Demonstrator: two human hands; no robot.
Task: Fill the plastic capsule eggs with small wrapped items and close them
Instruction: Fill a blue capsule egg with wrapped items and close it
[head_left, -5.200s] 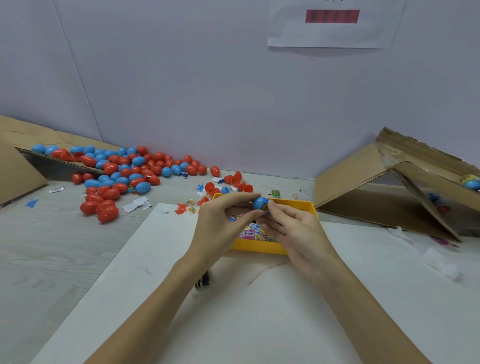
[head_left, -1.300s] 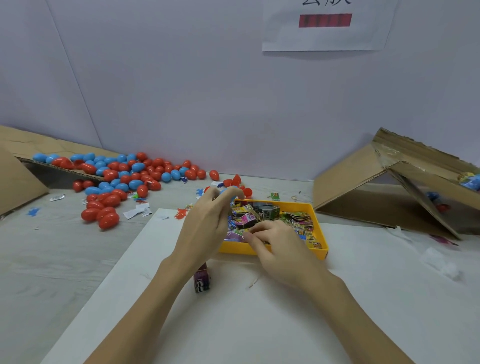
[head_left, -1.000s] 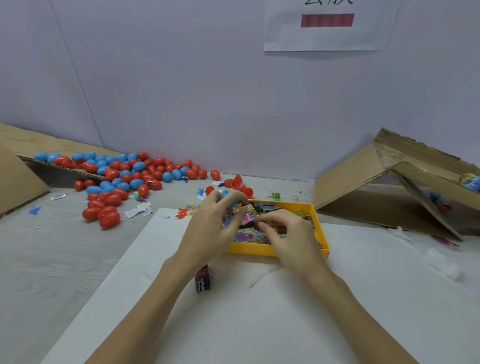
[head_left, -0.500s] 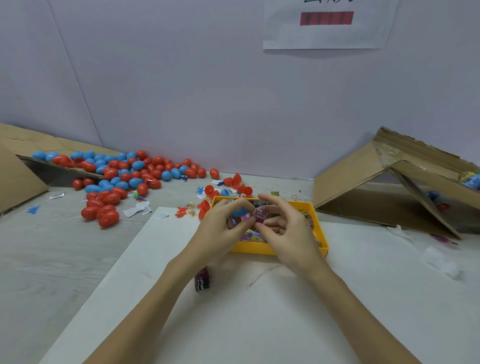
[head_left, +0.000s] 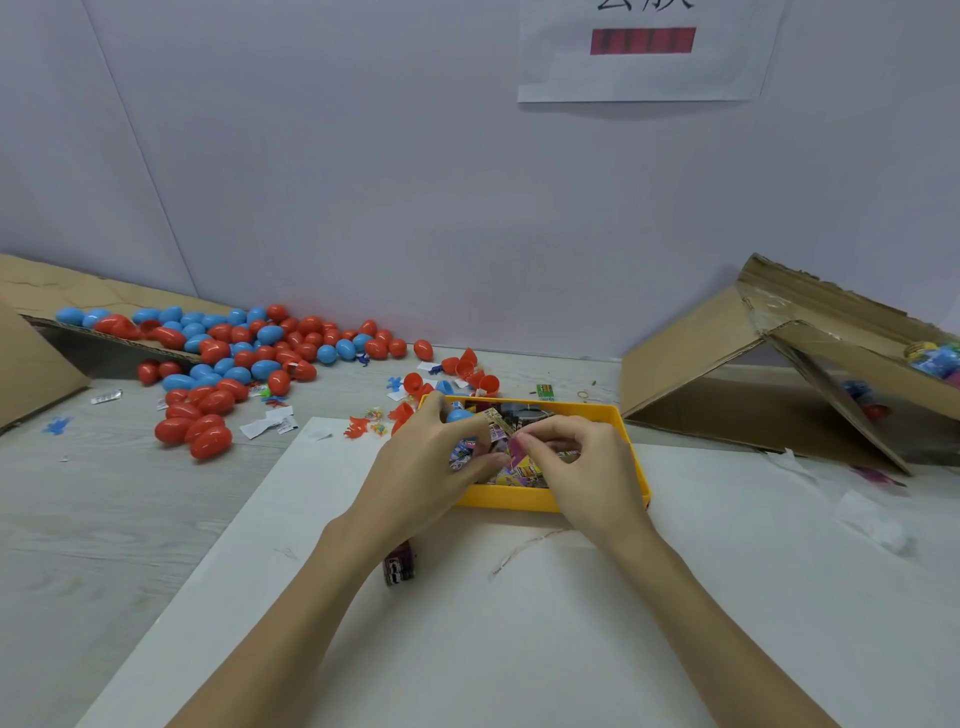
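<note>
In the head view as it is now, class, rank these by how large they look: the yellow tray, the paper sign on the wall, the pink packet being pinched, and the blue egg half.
1. paper sign
2. yellow tray
3 and 4. blue egg half and pink packet: both partly hidden by fingers, too alike to rank.

Both hands, the left hand (head_left: 426, 467) and the right hand (head_left: 582, 467), crowd the yellow tray (head_left: 519, 498) at the middle of the frame, so the tray's packed inside is reachable only from its far rim. The white board (head_left: 519, 623) across the lower half lies open but for a small dark packet (head_left: 399, 564) just under the left wrist. At the left the heap of red and blue eggs (head_left: 234, 358) and a cardboard flap (head_left: 31, 358) block the tabletop, loose egg halves (head_left: 467, 369) clutter the strip behind the tray, and the tilted cardboard box (head_left: 779, 374) closes off the right.
</note>
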